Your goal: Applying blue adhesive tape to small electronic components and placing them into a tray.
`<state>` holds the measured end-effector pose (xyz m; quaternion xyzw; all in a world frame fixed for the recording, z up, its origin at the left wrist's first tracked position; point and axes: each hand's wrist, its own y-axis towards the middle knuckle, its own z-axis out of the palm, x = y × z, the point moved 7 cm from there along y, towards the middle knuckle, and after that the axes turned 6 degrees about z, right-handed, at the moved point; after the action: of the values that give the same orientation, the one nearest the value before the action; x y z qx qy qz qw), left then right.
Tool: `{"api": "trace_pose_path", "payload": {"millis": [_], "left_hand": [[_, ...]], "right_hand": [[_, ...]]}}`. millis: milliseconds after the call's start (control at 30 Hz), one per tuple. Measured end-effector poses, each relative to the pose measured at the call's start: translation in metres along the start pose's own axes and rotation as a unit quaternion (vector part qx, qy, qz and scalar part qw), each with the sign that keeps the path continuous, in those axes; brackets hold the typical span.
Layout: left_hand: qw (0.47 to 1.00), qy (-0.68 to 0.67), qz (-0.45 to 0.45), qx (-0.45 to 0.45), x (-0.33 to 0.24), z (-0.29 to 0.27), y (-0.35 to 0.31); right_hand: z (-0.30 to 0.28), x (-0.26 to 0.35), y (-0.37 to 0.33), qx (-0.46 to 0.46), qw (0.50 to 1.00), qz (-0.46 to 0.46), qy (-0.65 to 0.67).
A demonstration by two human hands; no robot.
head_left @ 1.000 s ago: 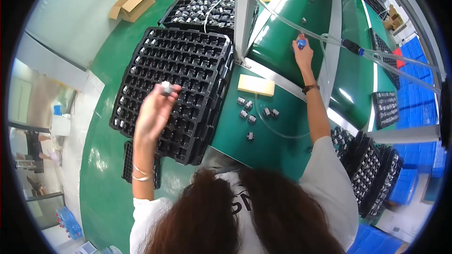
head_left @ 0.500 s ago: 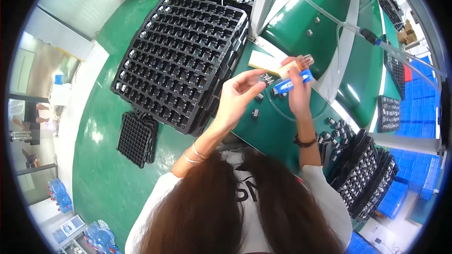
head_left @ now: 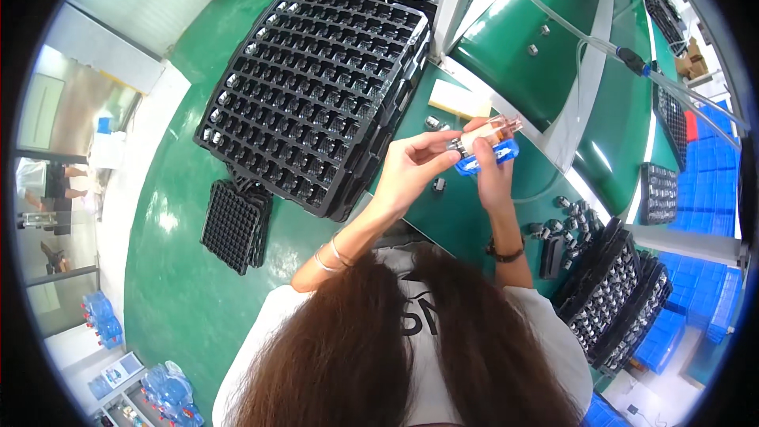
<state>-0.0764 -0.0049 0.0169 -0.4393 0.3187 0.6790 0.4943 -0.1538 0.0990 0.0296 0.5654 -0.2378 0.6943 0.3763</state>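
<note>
Thumb and fingers of my left hand pinch a small dark metal part. Its tip meets the end of a hand-held fixture with a clear and pale body and a blue side. My right hand grips that fixture, thumb along its top; the fixture's exact kind does not show. Below the hands, a small metal component lies on the green worktop. Another few small metal parts lie beyond my left fingers, near a pale yellow-white pad.
A large stacked black tray with many pockets stands left, small black trays below it. Loose components and filled trays sit at the right. Beyond a metal post runs a green conveyor belt; a hose crosses above.
My left hand has brought the small metal part up against the fixture's end; before, they were apart. The fixture is turned slightly in my right hand. The whole view has shifted a little.
</note>
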Motion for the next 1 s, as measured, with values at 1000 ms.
{"api": "trace_pose_path", "payload": {"millis": [1000], "left_hand": [[0.652,0.695,0.097,-0.288,-0.139,-0.311,0.215]], "right_hand": [[-0.08,-0.036,0.03,-0.165,0.899,-0.024,-0.406]]}}
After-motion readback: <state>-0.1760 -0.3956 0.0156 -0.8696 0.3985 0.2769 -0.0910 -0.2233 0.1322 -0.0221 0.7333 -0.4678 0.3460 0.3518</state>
